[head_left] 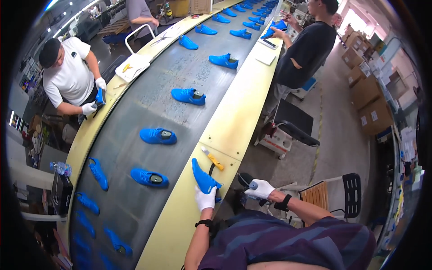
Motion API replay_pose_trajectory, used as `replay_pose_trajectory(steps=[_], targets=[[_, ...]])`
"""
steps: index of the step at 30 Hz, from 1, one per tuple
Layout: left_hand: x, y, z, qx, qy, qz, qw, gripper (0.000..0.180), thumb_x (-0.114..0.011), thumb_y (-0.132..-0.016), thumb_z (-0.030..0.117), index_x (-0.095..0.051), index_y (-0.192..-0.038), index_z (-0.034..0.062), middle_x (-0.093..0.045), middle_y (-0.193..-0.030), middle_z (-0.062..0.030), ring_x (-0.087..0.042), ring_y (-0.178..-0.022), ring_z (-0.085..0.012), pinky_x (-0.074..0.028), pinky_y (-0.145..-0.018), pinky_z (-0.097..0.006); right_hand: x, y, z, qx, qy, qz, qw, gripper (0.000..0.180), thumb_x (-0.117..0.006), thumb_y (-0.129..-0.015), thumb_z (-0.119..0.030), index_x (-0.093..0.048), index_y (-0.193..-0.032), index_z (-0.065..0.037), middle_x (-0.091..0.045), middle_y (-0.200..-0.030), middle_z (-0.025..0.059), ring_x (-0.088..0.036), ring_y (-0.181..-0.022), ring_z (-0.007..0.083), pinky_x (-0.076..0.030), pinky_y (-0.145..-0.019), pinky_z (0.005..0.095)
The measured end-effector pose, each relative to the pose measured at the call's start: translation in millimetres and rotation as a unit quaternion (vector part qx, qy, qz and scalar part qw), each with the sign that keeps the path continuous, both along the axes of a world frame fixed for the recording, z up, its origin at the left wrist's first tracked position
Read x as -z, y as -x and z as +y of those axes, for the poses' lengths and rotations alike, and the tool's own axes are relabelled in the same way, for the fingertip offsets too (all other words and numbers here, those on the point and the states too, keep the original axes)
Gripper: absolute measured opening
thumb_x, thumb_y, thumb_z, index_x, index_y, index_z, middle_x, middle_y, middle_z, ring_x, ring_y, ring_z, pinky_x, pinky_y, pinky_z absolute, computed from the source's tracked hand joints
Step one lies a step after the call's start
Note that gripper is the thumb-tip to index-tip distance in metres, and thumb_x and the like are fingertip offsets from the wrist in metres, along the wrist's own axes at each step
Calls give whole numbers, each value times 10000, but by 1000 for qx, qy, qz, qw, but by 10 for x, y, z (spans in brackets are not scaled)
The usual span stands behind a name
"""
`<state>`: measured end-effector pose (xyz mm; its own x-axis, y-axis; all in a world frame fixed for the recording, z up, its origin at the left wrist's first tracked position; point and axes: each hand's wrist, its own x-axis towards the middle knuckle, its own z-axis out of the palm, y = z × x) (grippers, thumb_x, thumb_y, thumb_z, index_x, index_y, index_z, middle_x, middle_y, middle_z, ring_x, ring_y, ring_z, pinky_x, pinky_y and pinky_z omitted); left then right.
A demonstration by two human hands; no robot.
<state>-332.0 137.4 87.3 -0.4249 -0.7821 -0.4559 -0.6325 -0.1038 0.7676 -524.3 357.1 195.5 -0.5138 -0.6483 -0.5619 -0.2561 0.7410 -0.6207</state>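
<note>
Left hand [205, 198], gloved, grips blue shoe [203, 176] on yellow surface [180, 216] edge. Right hand [261, 189] closed around small tool [253, 185], perhaps brush.

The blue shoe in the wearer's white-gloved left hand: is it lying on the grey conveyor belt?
No. The blue shoe is held by the left hand over the pale yellow side ledge, beside the grey conveyor belt.

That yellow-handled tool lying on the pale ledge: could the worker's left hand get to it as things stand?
Probably yes, but not freely. The left hand already grips a blue shoe standing on the ledge. The yellow-handled tool lies just beyond it with nothing between, so the shoe would likely need setting down first.
</note>
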Motion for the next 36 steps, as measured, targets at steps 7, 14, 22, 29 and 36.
replay_pose_trajectory(steps=[7,14,22,29,36], targets=[[464,111,-150,-5,-120,89,989,653,-918,-791,480,-782,-1142,-54,-809,-1075,-162,-777,-988,-235,-598,-870,-383,-73,-64,242,75,40,-44,995,486,-846,-856,-453,-712,-1001,-9,-742,-868,151,-727,-777,230,-580,-736,381],[-606,381,-339,-99,-491,295,814,693,-604,-996,646,-583,-1451,124,-726,-1205,-93,-711,-1007,-272,-562,-892,-428,-294,-30,224,144,154,-44,976,310,-856,-862,-219,-649,-957,-8,-697,-797,106,-672,-731,150,-558,-702,347],[-1202,400,-261,-246,-580,240,739,480,-473,-1022,649,-664,-1201,246,-718,-964,-16,-654,-859,-263,-497,-706,-415,-934,-255,-282,-39,289,67,954,305,-882,-830,-135,-646,-1004,-49,-709,-830,108,-696,-696,178,-566,-684,343],[-1335,394,-96,-158,-585,307,734,464,-429,-1058,605,-620,-1306,262,-717,-1155,-7,-652,-962,-194,-490,-758,-402,-934,-220,-817,-53,210,78,973,391,-879,-847,-386,-718,-898,-34,-711,-780,164,-736,-718,317,-573,-674,385],[-979,101,-220,-206,-594,272,728,686,-269,-1032,792,-609,-1334,279,-721,-1159,-15,-601,-884,-268,-459,-772,-431,-863,-84,-858,-24,176,85,980,379,-850,-867,-362,-741,-953,-10,-709,-776,153,-699,-689,231,-566,-683,362]])
